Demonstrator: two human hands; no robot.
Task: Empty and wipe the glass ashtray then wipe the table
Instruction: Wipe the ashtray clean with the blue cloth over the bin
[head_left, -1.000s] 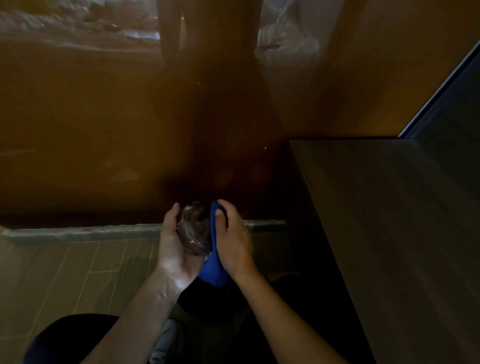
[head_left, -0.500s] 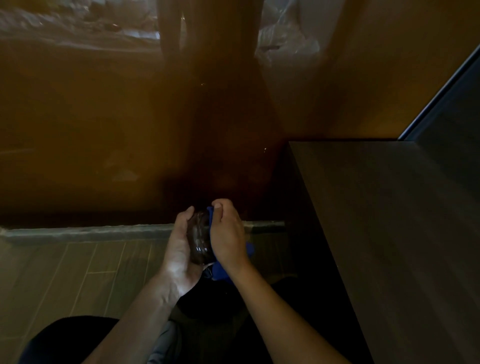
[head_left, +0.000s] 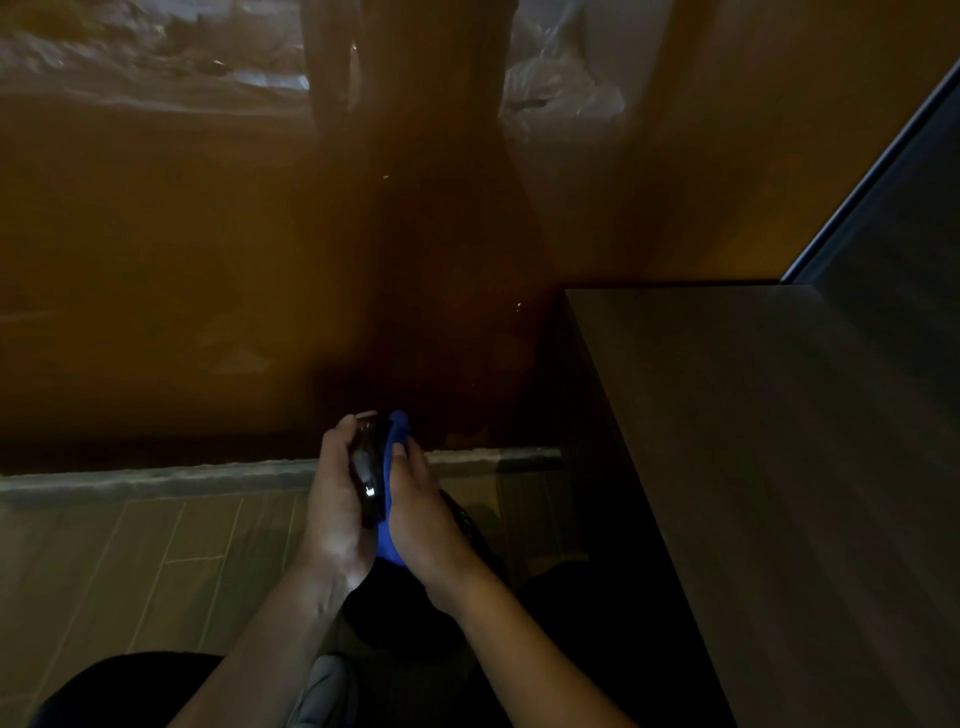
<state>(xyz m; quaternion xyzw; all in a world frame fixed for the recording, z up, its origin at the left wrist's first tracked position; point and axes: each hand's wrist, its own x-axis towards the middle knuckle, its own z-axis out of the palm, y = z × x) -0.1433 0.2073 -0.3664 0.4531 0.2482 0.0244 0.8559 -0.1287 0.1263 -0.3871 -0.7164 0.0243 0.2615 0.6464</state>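
My left hand (head_left: 332, 509) grips the glass ashtray (head_left: 368, 470), which is turned on edge so only its dark rim and a glint show. My right hand (head_left: 421, 512) presses a blue cloth (head_left: 390, 540) against the ashtray's right face; the cloth pokes out above the fingers and below the palm. Both hands are held low over the floor, to the left of the dark wooden table (head_left: 779, 467). Most of the ashtray is hidden between the two hands.
A dark round object (head_left: 395, 608), perhaps a bin, sits below the hands. A brown glass pane (head_left: 208, 260) rises ahead above a grey sill (head_left: 156, 478). Wood-look floor tiles (head_left: 130, 571) lie to the left. My dark-clad knee (head_left: 119, 686) is at bottom left.
The ashtray has turned from showing its open face to standing on edge. My right hand has slid the blue cloth over it, and the hands have closed together.
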